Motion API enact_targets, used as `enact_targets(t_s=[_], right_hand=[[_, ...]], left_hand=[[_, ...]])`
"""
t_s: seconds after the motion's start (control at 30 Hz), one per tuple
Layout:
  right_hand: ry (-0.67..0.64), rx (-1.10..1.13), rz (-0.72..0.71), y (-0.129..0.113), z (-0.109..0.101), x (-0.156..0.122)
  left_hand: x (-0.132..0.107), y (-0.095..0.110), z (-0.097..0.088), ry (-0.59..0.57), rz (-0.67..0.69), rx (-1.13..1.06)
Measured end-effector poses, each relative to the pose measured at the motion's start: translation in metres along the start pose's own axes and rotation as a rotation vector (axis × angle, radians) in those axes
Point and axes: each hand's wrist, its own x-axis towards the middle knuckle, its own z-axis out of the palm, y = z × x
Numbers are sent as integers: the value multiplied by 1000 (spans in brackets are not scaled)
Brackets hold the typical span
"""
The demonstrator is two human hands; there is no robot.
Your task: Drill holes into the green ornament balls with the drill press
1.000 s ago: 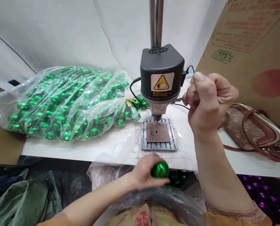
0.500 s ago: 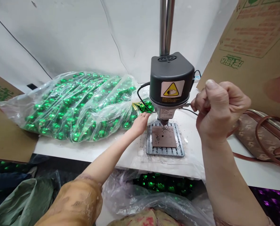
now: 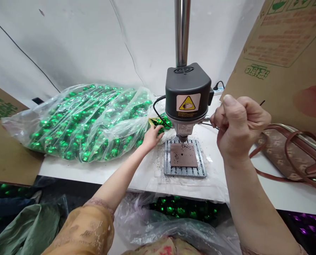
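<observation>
A small black drill press with a yellow hand-warning label stands on the white table. Under its chuck, a brown square board with one dark hole lies on a slotted grey metal base, strewn with dark shavings. My right hand is closed around the feed lever at the press's right side; the fist hides most of the lever. At the mouth of a clear plastic bag of shiny green faceted balls, my left hand reaches among the balls, thumb and fingers apart.
A brown patterned handbag with a looped strap lies at the right. Cardboard boxes stand at both sides. Below the table edge, more green balls sit in clear plastic. A power cord is plugged in behind the press.
My left hand has moved left, from beside the drill chuck to the bag's mouth, and its fingers have spread. My right hand stays on the lever. The view has shifted slightly.
</observation>
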Motion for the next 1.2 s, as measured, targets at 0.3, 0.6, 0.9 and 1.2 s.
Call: enact_targets(t_s=[0.3, 0.6, 0.9, 1.2], right_hand=[[-1, -19, 1, -1, 0, -2], [-18, -2, -16, 0, 0, -1], [-15, -22, -25, 0, 0, -2], [-31, -73, -37, 1, -2, -3]], left_hand=[[-48, 10, 7, -209, -249, -1428], [-66, 22, 52, -176, -48, -1160], [-63, 25, 63, -133, 59, -939], [-66, 35, 66, -62, 151, -751]])
